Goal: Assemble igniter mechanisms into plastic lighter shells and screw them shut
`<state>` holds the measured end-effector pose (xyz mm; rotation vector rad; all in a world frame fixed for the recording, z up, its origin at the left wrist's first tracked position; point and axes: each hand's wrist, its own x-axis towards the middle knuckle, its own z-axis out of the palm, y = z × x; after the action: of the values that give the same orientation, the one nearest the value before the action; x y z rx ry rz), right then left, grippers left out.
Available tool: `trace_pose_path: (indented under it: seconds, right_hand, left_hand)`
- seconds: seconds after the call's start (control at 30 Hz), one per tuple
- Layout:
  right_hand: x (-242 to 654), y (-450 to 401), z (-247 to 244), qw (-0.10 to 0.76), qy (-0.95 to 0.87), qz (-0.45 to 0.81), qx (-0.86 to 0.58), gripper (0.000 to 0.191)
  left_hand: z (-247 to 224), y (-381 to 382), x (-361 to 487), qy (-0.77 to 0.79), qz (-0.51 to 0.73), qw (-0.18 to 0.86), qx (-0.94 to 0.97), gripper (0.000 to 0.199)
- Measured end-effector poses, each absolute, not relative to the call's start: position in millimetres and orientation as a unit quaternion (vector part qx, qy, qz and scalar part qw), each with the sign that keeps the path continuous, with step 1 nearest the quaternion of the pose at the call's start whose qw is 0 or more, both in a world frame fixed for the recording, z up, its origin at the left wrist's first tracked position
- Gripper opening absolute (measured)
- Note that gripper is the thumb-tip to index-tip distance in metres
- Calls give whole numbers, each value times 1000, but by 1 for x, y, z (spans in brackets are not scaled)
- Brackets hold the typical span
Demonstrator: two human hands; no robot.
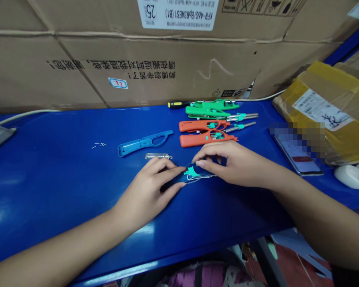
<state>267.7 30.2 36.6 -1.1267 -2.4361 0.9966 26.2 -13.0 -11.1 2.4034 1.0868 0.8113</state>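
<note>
Blue lighter handle (192, 172): held between both hands, low over the blue table (62, 187); could not tell whether resting on it or just raised. Grasped its left end with the left hand (152, 183), thumb on the near side, forefinger on the far side. Had the right hand (237, 161) at the other end, thumb and fingertips bent close together by the loop's rim; could not tell whether closed on any part. Saw a green trigger (194, 172) within the handle and white wires (201, 177) running toward the right hand.

Noticed a clear cylinder (157, 156) just beyond the left fingers, and past it a loose blue half-shell (145, 142), hollow side showing. Spotted small white pins (99, 144) scattered farther left. Found two orange lighter handles (191, 140) side by side beyond the right hand, then two green lighter handles (203, 113), with metal rods (249, 125) pointing rightward. Saw a black-and-yellow screwdriver (178, 105) behind, beside the green ones. Noted a phone (299, 153) at the right, partly pixelated, near a taped package (314, 103), and a large cardboard box (122, 50) across the back
</note>
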Motion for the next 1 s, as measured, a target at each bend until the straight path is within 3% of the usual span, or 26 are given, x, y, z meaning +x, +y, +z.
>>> trace_pose_path:
  seconds: [0.17,0.53,1.0]
  right_hand:
    - [277,31,45,106,-874,302,-366,7]
    - [277,31,40,94,-940,172,-279,18]
    - [276,31,35,66,-950,138,-273,19]
  left_hand:
    - [-11,-13,26,386,290,193,854,29]
    - [-11,-12,27,382,290,182,859,31]
    - [-11,-13,26,380,290,175,861,32]
